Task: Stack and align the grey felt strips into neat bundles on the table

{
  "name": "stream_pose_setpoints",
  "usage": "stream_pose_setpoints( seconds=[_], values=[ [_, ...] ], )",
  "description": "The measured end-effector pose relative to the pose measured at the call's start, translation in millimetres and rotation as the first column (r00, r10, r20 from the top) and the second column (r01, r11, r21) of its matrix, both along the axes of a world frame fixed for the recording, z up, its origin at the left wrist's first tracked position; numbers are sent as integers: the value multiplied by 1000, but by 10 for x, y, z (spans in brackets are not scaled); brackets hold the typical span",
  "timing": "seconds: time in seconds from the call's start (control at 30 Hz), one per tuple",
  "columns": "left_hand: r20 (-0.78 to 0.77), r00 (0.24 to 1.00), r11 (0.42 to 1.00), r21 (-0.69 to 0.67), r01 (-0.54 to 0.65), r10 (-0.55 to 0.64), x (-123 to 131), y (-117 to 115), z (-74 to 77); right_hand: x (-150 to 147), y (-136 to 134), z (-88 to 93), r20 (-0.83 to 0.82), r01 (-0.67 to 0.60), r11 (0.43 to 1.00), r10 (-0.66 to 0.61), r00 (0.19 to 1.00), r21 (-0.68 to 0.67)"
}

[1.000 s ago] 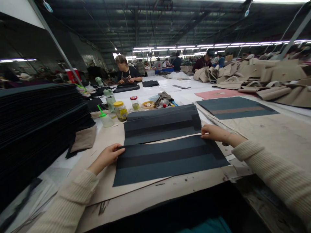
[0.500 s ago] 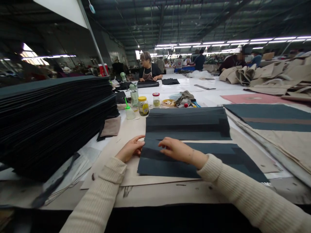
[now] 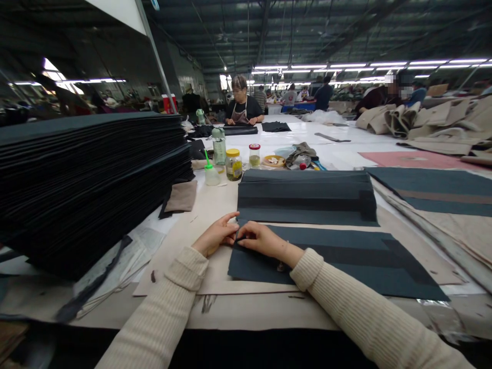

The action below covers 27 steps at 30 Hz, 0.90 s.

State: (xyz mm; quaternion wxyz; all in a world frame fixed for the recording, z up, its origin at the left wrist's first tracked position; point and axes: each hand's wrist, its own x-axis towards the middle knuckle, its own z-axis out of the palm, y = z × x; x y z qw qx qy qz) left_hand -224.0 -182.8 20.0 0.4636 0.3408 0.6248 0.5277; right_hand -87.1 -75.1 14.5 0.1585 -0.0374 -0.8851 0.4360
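A dark grey fabric panel with a darker stripe lies flat on tan paper in front of me. Both hands meet at its far left corner. My left hand rests at the panel's left edge, fingers curled against it. My right hand lies on the panel and pinches the same corner edge. Just beyond lies a small stack of matching dark panels.
A tall stack of dark sheets fills the left. Jars and bottles stand behind the panels. Another striped panel lies to the right, with tan folded pieces beyond. A person works at the table's far end.
My right hand slid from the panel's far right corner across to its left corner, meeting the left hand. The view swung left.
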Motion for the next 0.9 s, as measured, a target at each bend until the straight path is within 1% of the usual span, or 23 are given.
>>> stream_pose_setpoints(
  seconds=[0.07, 0.1, 0.13, 0.17, 0.23, 0.3, 0.37, 0.4, 0.43, 0.47, 0.57, 0.63, 0.73, 0.9],
  values=[
    [-156, 988, 1000, -15, -15, 13, -3, 5, -34, 20, 12, -20, -2, -31, 1000, 31, 1000, -2],
    [-265, 964, 1000, -11, -23, 19, -5, 8, -53, 30, 23, -28, 7, -45, 999, 44, 999, 28],
    [-385, 923, 1000, 2, -25, 24, -5, 11, -72, 41, 35, -35, 19, -54, 996, 52, 998, 73],
    [-502, 864, 1000, 21, -19, 27, -3, 15, -86, 52, 46, -42, 31, -58, 991, 54, 998, 123],
    [-697, 716, 997, 71, 4, 47, 10, 26, -100, 67, 61, -57, 46, -63, 976, 54, 997, 210],
    [-816, 570, 991, 133, 23, 96, 34, 42, -93, 71, 59, -74, 36, -55, 960, 47, 998, 274],
    [-876, 459, 981, 188, 37, 151, 57, 59, -84, 65, 41, -90, 5, -41, 942, 41, 999, 332],
    [-896, 417, 981, 188, 45, 153, 66, 65, -84, 61, 27, -96, -12, -36, 932, 43, 999, 361],
    [-915, 384, 986, 156, 54, 124, 72, 70, -89, 57, 12, -99, -25, -31, 919, 44, 999, 392],
    [-932, 355, 993, 99, 60, 72, 73, 71, -99, 54, -4, -100, -32, -29, 905, 46, 998, 424],
    [-955, 276, 993, -96, 71, -112, 55, 61, -143, 56, -43, -85, -16, -36, 855, 51, 999, 517],
    [-959, 225, 985, -160, 68, -171, 35, 50, -167, 73, -53, -65, -11, -55, 834, 73, 997, 549],
    [-961, 187, 979, -201, 40, -205, 20, 46, -184, 137, -35, -21, -19, -98, 833, 129, 991, 545],
    [-951, 192, 969, -245, 15, -243, 34, 57, -195, 329, 64, 45, 35, -177, 833, 186, 982, 524]
  ],
)
